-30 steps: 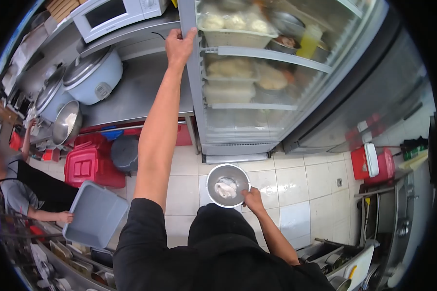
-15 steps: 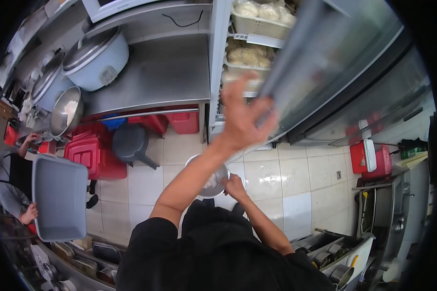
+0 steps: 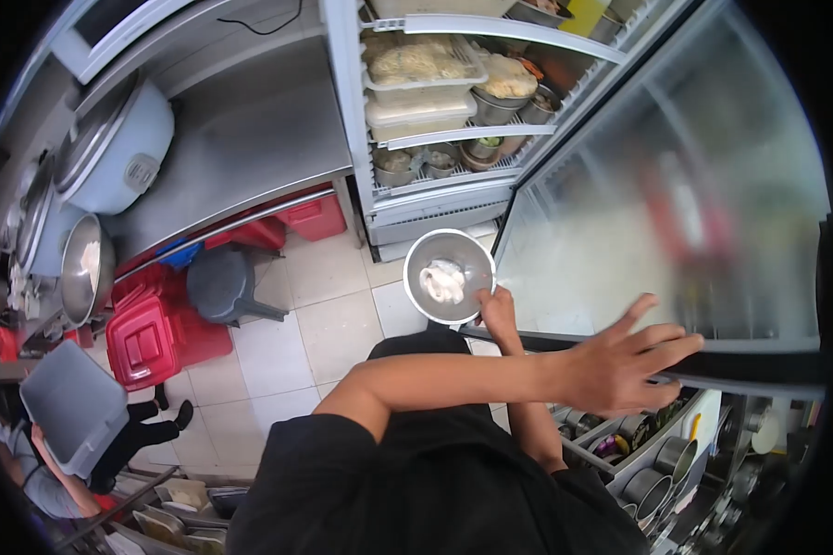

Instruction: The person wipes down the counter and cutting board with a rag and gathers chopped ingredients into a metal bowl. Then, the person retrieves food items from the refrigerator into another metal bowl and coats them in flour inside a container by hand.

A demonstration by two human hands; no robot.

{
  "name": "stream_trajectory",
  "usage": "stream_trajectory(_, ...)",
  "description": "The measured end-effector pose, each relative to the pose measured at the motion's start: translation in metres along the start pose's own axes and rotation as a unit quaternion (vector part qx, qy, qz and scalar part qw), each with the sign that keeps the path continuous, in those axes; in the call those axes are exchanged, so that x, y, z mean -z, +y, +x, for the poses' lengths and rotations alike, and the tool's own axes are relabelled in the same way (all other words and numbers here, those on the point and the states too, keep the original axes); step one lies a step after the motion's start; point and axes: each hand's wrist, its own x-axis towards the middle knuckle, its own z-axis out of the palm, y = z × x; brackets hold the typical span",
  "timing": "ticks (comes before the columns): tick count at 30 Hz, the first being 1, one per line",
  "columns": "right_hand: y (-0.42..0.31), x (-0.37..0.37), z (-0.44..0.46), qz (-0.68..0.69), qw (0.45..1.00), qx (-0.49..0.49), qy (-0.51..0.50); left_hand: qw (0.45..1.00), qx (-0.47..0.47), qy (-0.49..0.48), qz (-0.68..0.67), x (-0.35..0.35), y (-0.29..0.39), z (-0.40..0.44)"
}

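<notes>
In the head view, my right hand (image 3: 498,316) grips the rim of a round metal bowl (image 3: 422,257). Inside the bowl lies a pale, whitish lump (image 3: 442,281) whose kind I cannot make out. My left arm crosses over the right one. My left hand (image 3: 625,361) has its fingers spread at the edge of the glass fridge door (image 3: 611,231), which stands swung out to the right. Whether the fingers touch the door is unclear. Ahead of the bowl, the fridge (image 3: 449,208) shows shelves with plastic tubs (image 3: 421,116) and metal pots (image 3: 497,109).
A steel counter (image 3: 250,120) with rice cookers (image 3: 120,153) runs along the left. Below stand a grey stool (image 3: 222,282) and a red lidded bin (image 3: 143,342). At far left another person holds a grey bin (image 3: 74,402). Metal pots (image 3: 646,490) sit in a counter behind right.
My left hand has swung right and back towards me, and the fridge door is now wide open. The bowl is now in fuller view. The other person's grey bin has shifted and tilted.
</notes>
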Motion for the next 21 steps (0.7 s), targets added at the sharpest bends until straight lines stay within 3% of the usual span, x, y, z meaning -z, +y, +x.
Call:
stream_trajectory(2,-0.008,0.012,0.008,0.042,0.999,-0.002,-0.010,0.996,0.090,-0.009,-0.009,0.042,-0.014,-0.019)
stream_trajectory(3,-0.015,0.021,0.008,-0.063,0.977,0.201,-0.018,0.982,0.179,-0.065,0.007,0.076,-0.036,-0.032)
stream_trajectory(5,-0.015,0.026,0.034,0.028,0.999,0.028,-0.036,0.902,0.386,-0.028,0.192,0.115,-0.082,-0.065)
stream_trajectory(6,-0.013,0.025,0.048,0.034,0.998,0.008,-0.055,0.844,0.440,-0.040,0.305,0.130,-0.107,-0.103)
stream_trajectory(7,-0.011,0.020,0.062,0.039,0.996,-0.011,-0.076,0.789,0.526,-0.020,0.319,0.145,-0.127,-0.142)
stream_trajectory(9,0.002,0.008,0.099,-0.001,0.993,-0.032,-0.117,0.649,0.744,-0.003,0.158,0.163,-0.144,-0.178)
stream_trajectory(10,0.002,0.000,0.115,0.022,0.986,-0.035,-0.163,0.665,0.732,0.006,0.149,0.165,-0.159,-0.227)
stream_trajectory(11,0.006,-0.009,0.134,0.016,0.983,-0.012,-0.184,0.623,0.772,0.049,0.119,0.165,-0.165,-0.241)
stream_trajectory(12,0.012,-0.015,0.152,0.009,0.979,0.011,-0.205,0.614,0.777,0.114,0.079,0.163,-0.174,-0.255)
stream_trajectory(14,0.014,-0.023,0.204,0.105,0.960,-0.078,-0.249,0.582,0.775,0.247,0.000,0.158,-0.191,-0.287)
stream_trajectory(15,0.011,-0.024,0.229,0.100,0.960,-0.046,-0.257,0.553,0.790,0.265,0.002,0.158,-0.197,-0.302)
stream_trajectory(17,0.015,-0.032,0.299,-0.007,0.982,0.028,-0.187,0.547,0.782,0.299,0.013,0.152,-0.211,-0.330)
stream_trajectory(19,0.014,-0.043,0.369,-0.170,0.957,0.223,-0.071,0.535,0.773,0.339,0.012,0.144,-0.221,-0.348)
stream_trajectory(21,0.008,-0.055,0.439,-0.314,0.915,0.250,-0.035,0.522,0.772,0.363,0.006,0.134,-0.231,-0.365)
